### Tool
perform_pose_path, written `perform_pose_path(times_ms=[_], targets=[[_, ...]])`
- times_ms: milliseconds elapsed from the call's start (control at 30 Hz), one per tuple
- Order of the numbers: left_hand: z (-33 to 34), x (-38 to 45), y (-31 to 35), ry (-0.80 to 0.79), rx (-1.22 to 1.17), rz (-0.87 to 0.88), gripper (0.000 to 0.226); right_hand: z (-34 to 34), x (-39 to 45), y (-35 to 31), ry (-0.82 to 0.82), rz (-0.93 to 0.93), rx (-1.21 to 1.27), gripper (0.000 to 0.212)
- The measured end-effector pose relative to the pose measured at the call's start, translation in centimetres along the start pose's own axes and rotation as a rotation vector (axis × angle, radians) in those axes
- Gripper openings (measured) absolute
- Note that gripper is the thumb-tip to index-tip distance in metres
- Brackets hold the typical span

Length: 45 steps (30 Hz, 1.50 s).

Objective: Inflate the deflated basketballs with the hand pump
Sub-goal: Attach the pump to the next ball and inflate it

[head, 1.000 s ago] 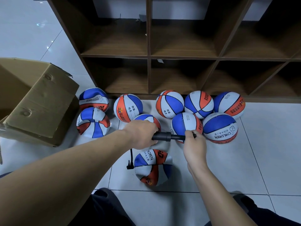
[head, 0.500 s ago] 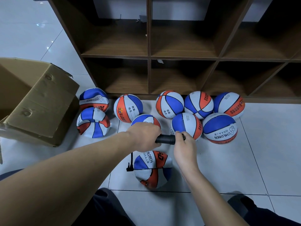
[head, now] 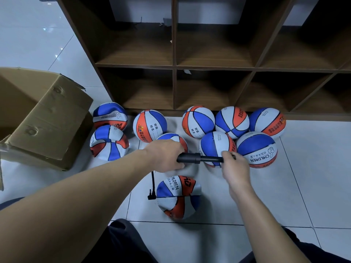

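Two hands work the pump [head: 197, 159]: left hand [head: 165, 156] grips its body, right hand [head: 234, 166] grips the handle. Push straight, so the hose [head: 152, 184] stays in the ball [head: 179, 196].

I see a pale glossy tiled floor [head: 313, 186] with dark grout lines and small light glints at upper left. A dark brown wooden cubby shelf [head: 173, 67] stands ahead, open-faced. An open cardboard box [head: 47, 120] sits at left.
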<state>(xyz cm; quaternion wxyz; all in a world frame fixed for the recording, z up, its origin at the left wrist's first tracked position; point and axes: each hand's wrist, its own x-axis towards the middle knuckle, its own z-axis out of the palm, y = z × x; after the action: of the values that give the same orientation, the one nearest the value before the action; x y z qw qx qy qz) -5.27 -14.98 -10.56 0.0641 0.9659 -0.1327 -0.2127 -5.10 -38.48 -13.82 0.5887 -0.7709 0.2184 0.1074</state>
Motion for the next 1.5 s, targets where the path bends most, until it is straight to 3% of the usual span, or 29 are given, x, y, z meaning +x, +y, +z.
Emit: perform_pose_path(times_ms=[167, 433, 533, 1200, 1500], targets=[[-0.5, -0.1, -0.4, -0.013, 0.02, -0.018, 0.024, -2.6, 1.7, 0.1, 0.071, 0.093, 0.145, 0.038], [-0.1, -0.1, 0.2, 0.016, 0.081, -0.022, 0.019, -0.1, -0.1, -0.2, 0.163, 0.009, 0.117, 0.033], [-0.1, -0.1, 0.1, 0.011, 0.077, -0.016, 0.018, 0.9, -0.6, 0.1, 0.139, -0.001, 0.096, 0.026], [0.7, 0.0, 1.4, 0.017, 0.032, 0.025, 0.022, 4.1, -3.4, 0.3, -0.033, -0.13, -0.055, 0.038], [0.4, 0.1, 1.5, 0.025, 0.017, 0.036, 0.021, 3.9, -2.9, 0.3, -0.067, -0.098, -0.026, 0.037]])
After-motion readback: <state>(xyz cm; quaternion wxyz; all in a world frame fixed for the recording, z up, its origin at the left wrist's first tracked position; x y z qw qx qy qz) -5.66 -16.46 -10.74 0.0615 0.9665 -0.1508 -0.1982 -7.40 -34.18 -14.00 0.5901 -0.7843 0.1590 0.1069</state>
